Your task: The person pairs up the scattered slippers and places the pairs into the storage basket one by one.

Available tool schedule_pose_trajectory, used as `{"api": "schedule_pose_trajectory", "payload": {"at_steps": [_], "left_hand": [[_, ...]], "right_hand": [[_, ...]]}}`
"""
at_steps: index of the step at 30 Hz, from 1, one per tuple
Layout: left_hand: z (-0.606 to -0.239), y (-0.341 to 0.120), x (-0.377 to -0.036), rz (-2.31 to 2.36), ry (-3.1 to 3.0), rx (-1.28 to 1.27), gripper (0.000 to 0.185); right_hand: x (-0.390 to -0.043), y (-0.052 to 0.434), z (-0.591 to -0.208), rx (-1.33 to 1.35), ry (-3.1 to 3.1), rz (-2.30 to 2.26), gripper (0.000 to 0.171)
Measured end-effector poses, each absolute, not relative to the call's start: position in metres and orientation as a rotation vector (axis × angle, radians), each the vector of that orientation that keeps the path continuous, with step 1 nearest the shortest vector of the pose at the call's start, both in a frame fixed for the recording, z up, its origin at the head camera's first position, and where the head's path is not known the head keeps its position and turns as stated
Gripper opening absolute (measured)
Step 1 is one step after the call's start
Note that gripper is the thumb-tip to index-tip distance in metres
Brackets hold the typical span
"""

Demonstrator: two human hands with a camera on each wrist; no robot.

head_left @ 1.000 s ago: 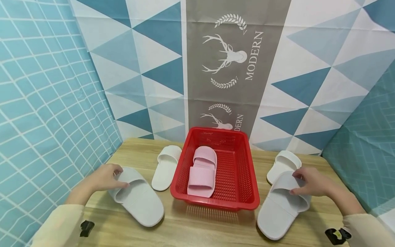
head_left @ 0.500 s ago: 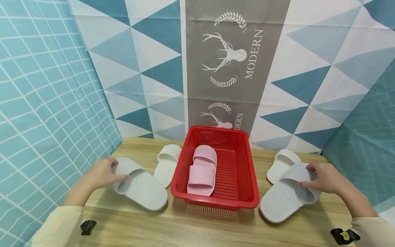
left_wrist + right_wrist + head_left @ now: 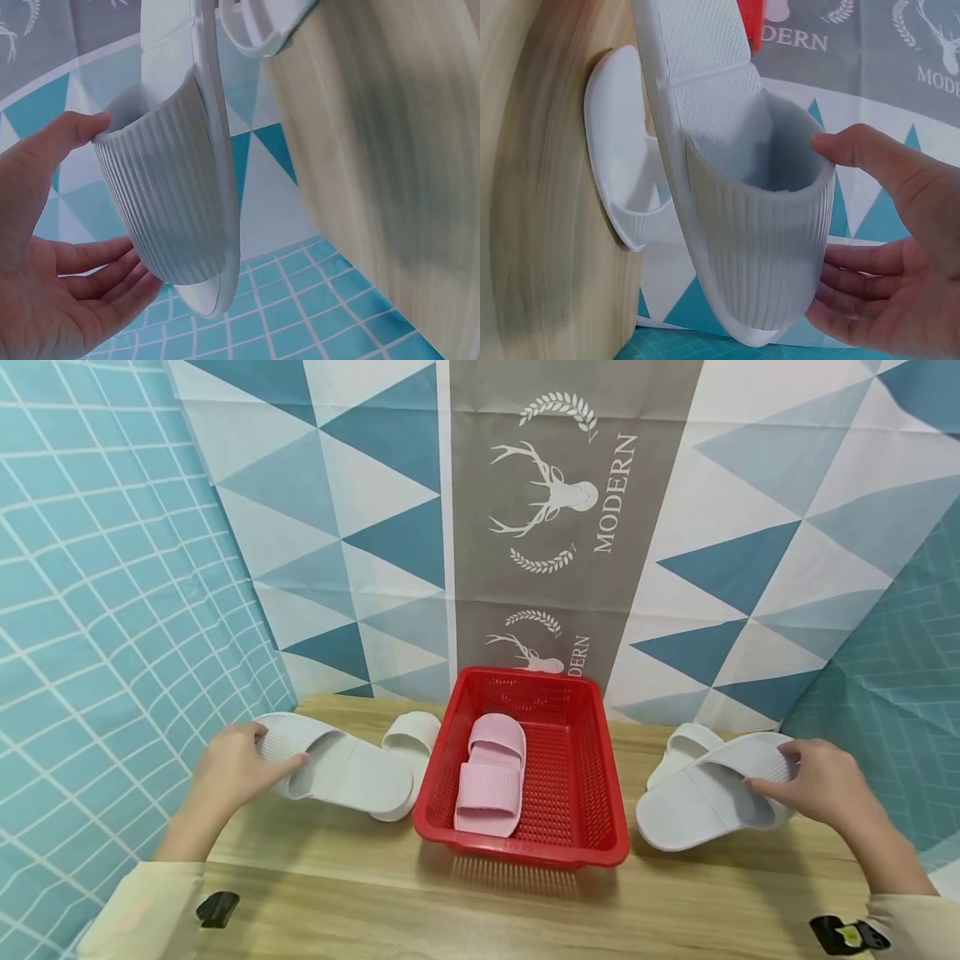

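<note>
My left hand (image 3: 234,768) pinches a light grey slipper (image 3: 363,777) at its ribbed strap, thumb at the strap's opening and fingers on the toe side. The left wrist view shows this slipper (image 3: 169,187) raised off the wooden surface. On the other side, my right hand (image 3: 821,781) holds a matching grey slipper (image 3: 693,802) the same way, its thumb on the strap edge, as the right wrist view also shows (image 3: 761,247). Each grey slipper overlaps a smaller white slipper behind it, one on the left (image 3: 414,728) and one on the right (image 3: 681,750).
Between the hands stands a red plastic basket (image 3: 525,853) with perforated walls. Pink slippers (image 3: 490,787) lie along its left side. A wooden tabletop (image 3: 420,914) carries everything, with a patterned cloth (image 3: 390,552) hanging behind and blue tile-print cloth (image 3: 97,635) at the left.
Both grey slippers have moved away from the table's front and swung their heel ends outward-to-inward, now lying more sideways. The left one now covers much of the white slipper. Basket and pink slippers have stayed put.
</note>
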State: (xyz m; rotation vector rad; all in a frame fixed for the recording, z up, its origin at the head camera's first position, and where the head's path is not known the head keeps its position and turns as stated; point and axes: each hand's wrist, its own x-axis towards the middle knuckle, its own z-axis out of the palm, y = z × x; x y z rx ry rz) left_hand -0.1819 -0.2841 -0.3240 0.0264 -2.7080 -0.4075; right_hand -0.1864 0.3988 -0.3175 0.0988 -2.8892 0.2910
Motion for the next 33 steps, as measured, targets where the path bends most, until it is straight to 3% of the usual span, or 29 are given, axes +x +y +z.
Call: {"api": "schedule_pose_trajectory", "payload": {"at_steps": [13, 33], "left_hand": [[-0.308, -0.277, -0.172, -0.45, -2.651, 0.174, 0.079], [-0.294, -0.257, -0.166, -0.489, -2.637, 0.247, 0.079]], "right_hand": [[-0.172, 0.398, -0.308, -0.17, -2.774, 0.369, 0.084], [-0.166, 0.369, -0.301, -0.28, -2.755, 0.509, 0.087]]}}
